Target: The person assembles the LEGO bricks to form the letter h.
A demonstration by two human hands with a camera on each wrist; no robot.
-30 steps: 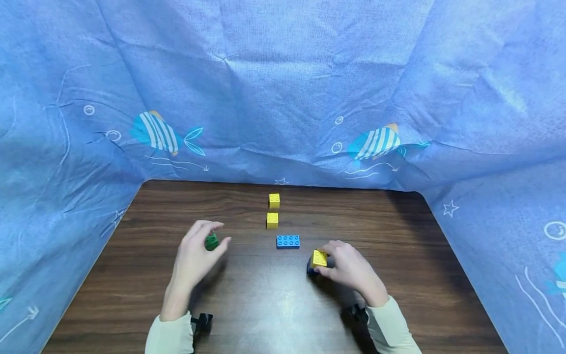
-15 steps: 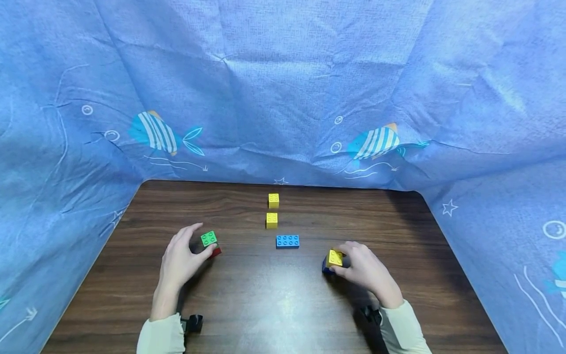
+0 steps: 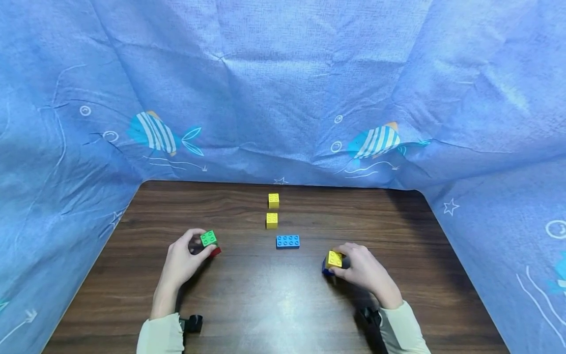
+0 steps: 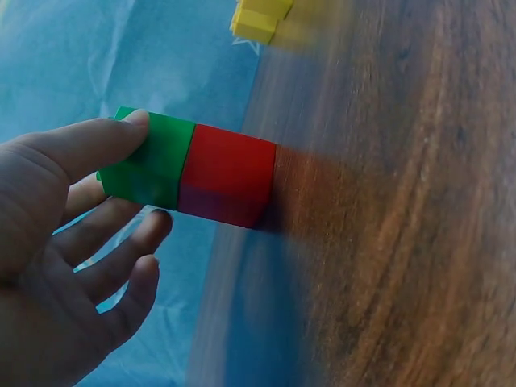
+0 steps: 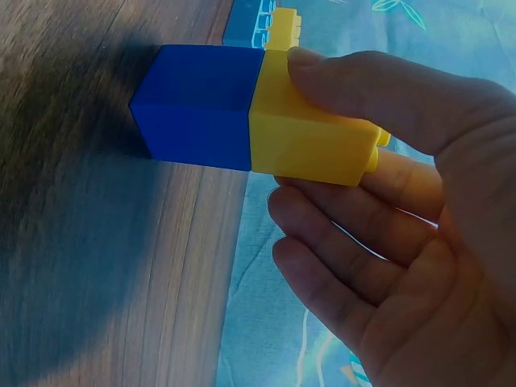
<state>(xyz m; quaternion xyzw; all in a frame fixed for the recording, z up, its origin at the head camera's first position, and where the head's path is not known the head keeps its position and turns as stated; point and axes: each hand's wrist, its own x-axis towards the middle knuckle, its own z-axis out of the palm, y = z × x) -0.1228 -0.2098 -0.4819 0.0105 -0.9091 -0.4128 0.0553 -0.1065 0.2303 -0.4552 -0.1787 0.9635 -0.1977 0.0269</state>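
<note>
head / left hand [image 3: 183, 255]: grip curled round the green brick [image 3: 208, 238], thumb on its near side. Green sits on a red brick [image 3: 215, 252], and the stack stands on the worktop [image 3: 265, 305], left of centre.
head / right hand [image 3: 360, 268]: grip pinches the yellow brick [image 3: 333, 259], stacked on a dark blue brick [image 3: 325, 268], right of centre on the worktop.
head / between the hands: flat blue brick [image 3: 288, 241], long axis left-right, lying about midway and slightly farther out. Neither hand is clearly nearer.
head / rest: two yellow bricks [image 3: 272, 210] in a row behind it; fish-print cloth [image 3: 283, 88] all round.
left wrist: thumb [image 4: 89, 145] on top of green, fingers [image 4: 121, 250] loose underneath, barely touching. Red's base meets the worktop.
right wrist: thumb [image 5: 379, 93] lies along yellow, fingers [image 5: 355, 218] under it, half open. Dark blue's base is on the worktop; the stack's axis points away from the palm.
</note>
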